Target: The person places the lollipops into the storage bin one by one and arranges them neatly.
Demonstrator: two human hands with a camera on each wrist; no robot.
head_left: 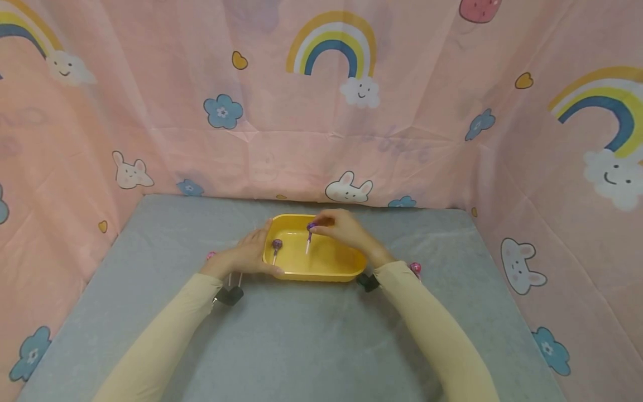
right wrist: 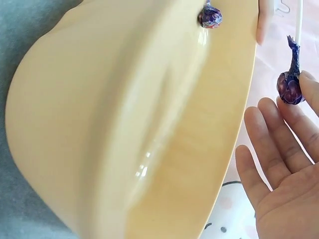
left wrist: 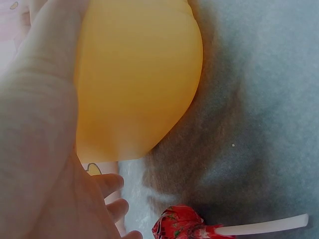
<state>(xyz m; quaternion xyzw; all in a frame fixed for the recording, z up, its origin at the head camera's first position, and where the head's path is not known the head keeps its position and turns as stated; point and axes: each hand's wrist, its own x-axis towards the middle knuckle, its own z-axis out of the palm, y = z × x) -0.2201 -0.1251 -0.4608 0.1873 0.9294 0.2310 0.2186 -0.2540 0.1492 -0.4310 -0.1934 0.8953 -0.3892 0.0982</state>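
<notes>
My right hand [head_left: 341, 228] is above the yellow tub [head_left: 313, 276], pinching a purple-wrapped lollipop [right wrist: 289, 87] by its candy between thumb and forefinger. Its white stick points down toward the tub floor in the head view. The other fingers [right wrist: 279, 149] of that hand are spread and loosely bent. My left hand [head_left: 251, 254] grips the tub's left end, thumb at the near corner and fingers at the far one. Inside the tub, near that hand, a dark purple lollipop [head_left: 277, 244] leans at the left end.
A red-wrapped lollipop [left wrist: 179, 222] lies on the grey cloth beside the tub, below my left hand. Past my right forearm is a pink lollipop [head_left: 414, 267]. Pink patterned curtains [head_left: 301, 151] stand along the back and both sides of the table.
</notes>
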